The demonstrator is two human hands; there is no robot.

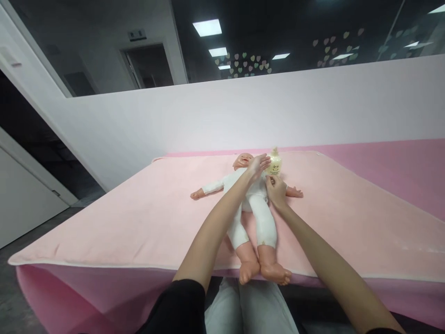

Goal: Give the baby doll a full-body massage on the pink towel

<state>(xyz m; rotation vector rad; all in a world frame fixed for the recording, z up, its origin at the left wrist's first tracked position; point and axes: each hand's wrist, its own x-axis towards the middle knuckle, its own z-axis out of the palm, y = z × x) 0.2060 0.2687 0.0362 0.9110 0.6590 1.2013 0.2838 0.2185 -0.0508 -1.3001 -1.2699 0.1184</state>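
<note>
A baby doll [265,220] with a white cloth body lies on its back on the pink blanket, its head [244,160] at the far end and bare feet over the near edge. Above the doll's upper chest, close to its head, is my left hand [259,165], open with fingers stretched out towards a bottle. My right hand [277,189] is closed beside the doll's shoulder, over its upper arm; what the fingers hold, if anything, is hidden. Just behind both hands stands a pale yellow pump bottle [275,163] with a face-like print.
The pink blanket [156,213] covers a table with darker pink cloth [399,171] at its side. A white wall [222,116] with a dark window [295,37] rises behind. At the left is a white door [28,195]; my legs [250,306] are under the front edge.
</note>
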